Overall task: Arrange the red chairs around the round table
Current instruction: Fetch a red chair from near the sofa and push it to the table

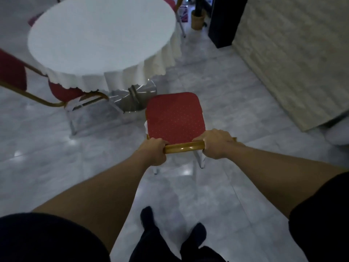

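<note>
A red chair (174, 117) with a dotted seat and a gold frame stands in front of me, its seat facing the round table (100, 35). My left hand (154, 151) and my right hand (215, 145) both grip the gold top rail of its backrest. The table carries a white cloth and rests on a shiny metal base (132, 97). A second red chair (17, 76) sits at the table's left side, its seat partly under the cloth. Parts of two more red chairs (170, 1) show behind the table.
A pale textured wall (294, 59) runs along the right, with a dark pillar (224, 21) and a woven pot (197, 19) beyond it. The floor is glossy grey tile. My feet (170, 233) stand just behind the chair.
</note>
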